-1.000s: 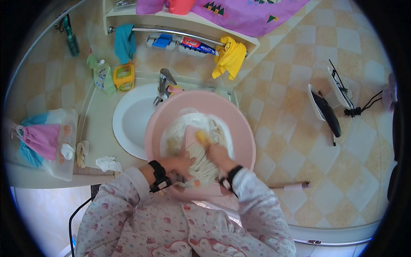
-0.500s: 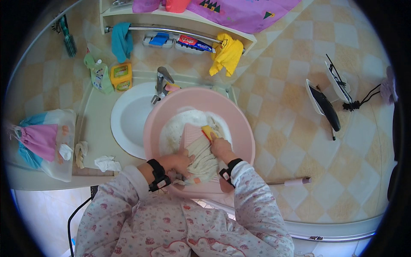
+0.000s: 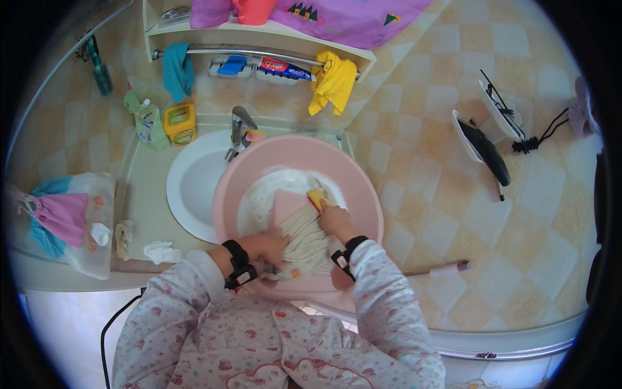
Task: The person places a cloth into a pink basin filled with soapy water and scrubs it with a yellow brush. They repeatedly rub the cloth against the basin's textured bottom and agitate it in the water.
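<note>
A pale striped cloth [image 3: 306,243] lies wet over a pink ribbed washboard [image 3: 285,206], which leans inside a large pink basin [image 3: 223,201] with white suds [image 3: 256,202]. My left hand [image 3: 271,249] grips the cloth's left edge, holding it against the board. In my right hand [image 3: 337,220] is a small yellow block with a red edge [image 3: 316,198]; its exact kind is hard to make out. That hand is closed around it at the cloth's upper right. Both wrists wear black straps.
The basin overlaps a white sink [image 3: 194,185] with a metal faucet [image 3: 240,126]. A yellow soap box [image 3: 180,123] and a green pouch [image 3: 150,123] stand behind it. Crumpled tissue [image 3: 162,251] and a plastic bag [image 3: 97,207] lie left. Above hangs a towel rail [image 3: 253,52].
The view has shifted slightly. The cloth looks flatter, with fewer folds between my hands. Both hands keep nearly the same places and holds.
</note>
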Action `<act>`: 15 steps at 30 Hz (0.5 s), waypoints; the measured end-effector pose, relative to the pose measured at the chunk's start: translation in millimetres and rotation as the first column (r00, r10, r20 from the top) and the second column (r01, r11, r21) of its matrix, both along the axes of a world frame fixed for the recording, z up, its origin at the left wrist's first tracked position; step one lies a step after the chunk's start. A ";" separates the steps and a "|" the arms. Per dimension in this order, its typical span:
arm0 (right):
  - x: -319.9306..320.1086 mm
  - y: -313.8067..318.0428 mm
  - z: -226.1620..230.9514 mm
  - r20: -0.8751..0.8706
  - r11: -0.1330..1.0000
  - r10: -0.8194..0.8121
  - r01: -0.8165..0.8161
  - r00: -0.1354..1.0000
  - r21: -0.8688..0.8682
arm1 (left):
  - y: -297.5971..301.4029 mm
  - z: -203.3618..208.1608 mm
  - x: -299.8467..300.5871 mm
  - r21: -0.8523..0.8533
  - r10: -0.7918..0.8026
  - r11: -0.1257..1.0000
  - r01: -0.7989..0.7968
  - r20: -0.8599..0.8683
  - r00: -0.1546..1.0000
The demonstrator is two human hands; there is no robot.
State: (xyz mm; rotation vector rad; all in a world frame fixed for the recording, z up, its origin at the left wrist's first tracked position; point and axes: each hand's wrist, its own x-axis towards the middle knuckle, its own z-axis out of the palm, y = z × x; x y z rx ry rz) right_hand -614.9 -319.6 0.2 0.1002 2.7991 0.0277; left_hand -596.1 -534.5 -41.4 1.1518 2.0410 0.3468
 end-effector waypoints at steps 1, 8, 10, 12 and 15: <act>6.4 -0.7 3.5 0.030 0.994 0.085 -0.083 0.996 -0.075 | 0.1 -0.6 0.3 -0.016 0.014 1.000 -0.014 0.002 1.000; 69.0 -11.1 -2.6 0.050 0.966 0.196 -0.184 0.979 -0.181 | 5.4 -6.1 -1.0 -0.055 0.058 0.997 -0.056 0.034 0.998; 32.2 -6.1 -8.8 -0.017 0.992 0.079 -0.080 0.997 -0.093 | 4.7 -3.7 -1.2 -0.067 0.104 0.993 -0.100 0.056 0.993; 10.2 1.8 -6.5 -0.109 0.998 0.024 -0.030 0.994 -0.054 | 2.8 -0.6 -2.1 -0.108 0.141 0.986 -0.128 0.127 0.982; 21.1 10.4 8.2 -0.028 0.991 0.021 -0.024 0.999 -0.130 | 1.4 -2.2 -2.4 -0.094 0.170 0.982 -0.161 0.102 0.980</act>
